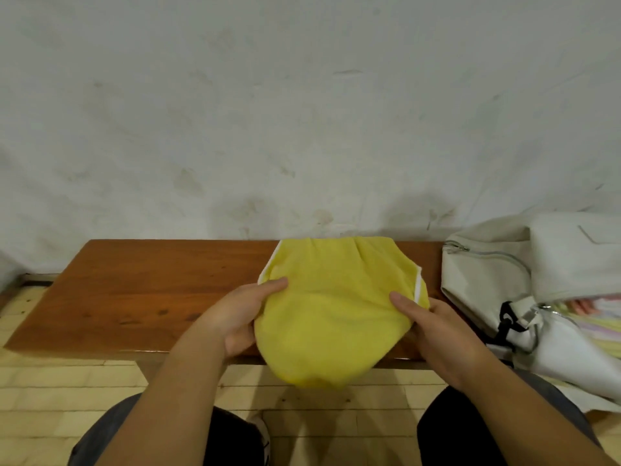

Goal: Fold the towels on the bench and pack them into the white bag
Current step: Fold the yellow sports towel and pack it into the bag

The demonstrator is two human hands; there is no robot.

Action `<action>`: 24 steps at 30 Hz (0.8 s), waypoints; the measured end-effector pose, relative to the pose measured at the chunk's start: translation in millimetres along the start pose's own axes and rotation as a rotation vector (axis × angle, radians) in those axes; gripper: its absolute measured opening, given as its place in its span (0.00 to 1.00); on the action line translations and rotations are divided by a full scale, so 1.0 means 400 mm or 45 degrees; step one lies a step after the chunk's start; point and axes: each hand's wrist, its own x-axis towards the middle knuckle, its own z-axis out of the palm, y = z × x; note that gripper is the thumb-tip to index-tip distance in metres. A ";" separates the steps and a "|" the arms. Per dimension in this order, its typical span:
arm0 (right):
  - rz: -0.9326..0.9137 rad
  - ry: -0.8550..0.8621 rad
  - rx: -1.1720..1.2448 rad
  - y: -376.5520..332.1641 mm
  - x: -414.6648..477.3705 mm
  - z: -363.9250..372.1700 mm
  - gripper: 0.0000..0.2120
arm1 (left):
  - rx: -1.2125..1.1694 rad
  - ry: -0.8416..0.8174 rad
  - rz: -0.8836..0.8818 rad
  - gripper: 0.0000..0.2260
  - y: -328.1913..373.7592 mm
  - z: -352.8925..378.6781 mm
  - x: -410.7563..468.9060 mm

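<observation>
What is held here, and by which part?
Both grip the folded yellow towel with white trim: left hand at its left edge, right hand at its right edge, thumbs on top.

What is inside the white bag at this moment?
The white bag is open. In its mouth show edges of stacked pastel cloths, pink, lilac and pale yellow. Their number cannot be told: the bag's flap and the picture's edge hide the rest.

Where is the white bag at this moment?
In the head view, the white bag lies at the far right of the picture, at the right end of the wooden bench, just right of the yellow towel.
</observation>
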 end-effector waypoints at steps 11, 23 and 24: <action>-0.099 0.048 -0.269 0.027 -0.069 -0.095 0.19 | -0.183 0.085 0.212 0.15 -0.124 -0.126 -0.154; 0.094 0.253 -0.203 0.037 -0.113 -0.181 0.18 | 0.232 0.420 0.184 0.10 -0.180 -0.139 -0.187; 0.115 0.248 -0.139 0.037 -0.115 -0.182 0.18 | 0.217 0.409 0.210 0.10 -0.178 -0.137 -0.189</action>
